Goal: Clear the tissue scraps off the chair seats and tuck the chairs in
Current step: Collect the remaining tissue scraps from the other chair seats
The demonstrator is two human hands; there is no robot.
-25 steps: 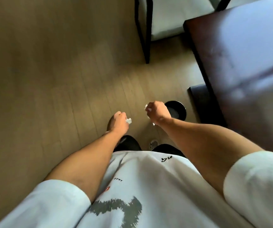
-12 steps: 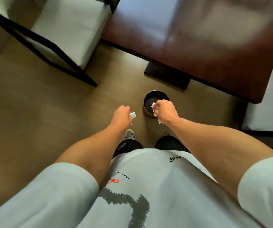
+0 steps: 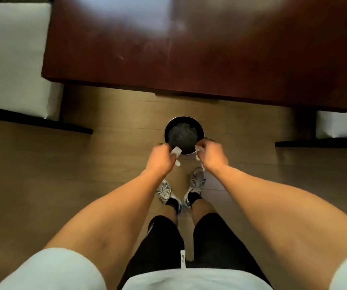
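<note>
My left hand [image 3: 161, 157] is closed on a white tissue scrap [image 3: 176, 152], held over the near left rim of a small round black bin [image 3: 184, 125] on the floor. My right hand [image 3: 212, 154] grips another white tissue scrap [image 3: 198, 149] at the bin's near right rim. Both scraps stick out of my fists. A chair with a pale seat [image 3: 11, 59] and black frame stands at the left. A second pale chair seat [image 3: 342, 126] shows at the right edge, partly under the table.
A dark red-brown wooden table [image 3: 199, 45] fills the top of the view, just beyond the bin. The floor is brown wood planks. My feet in grey and white sneakers [image 3: 196, 182] stand right behind the bin.
My view has swung to face the table squarely. Both hands have moved forward from short of the bin to its near rim, still holding the scraps.
</note>
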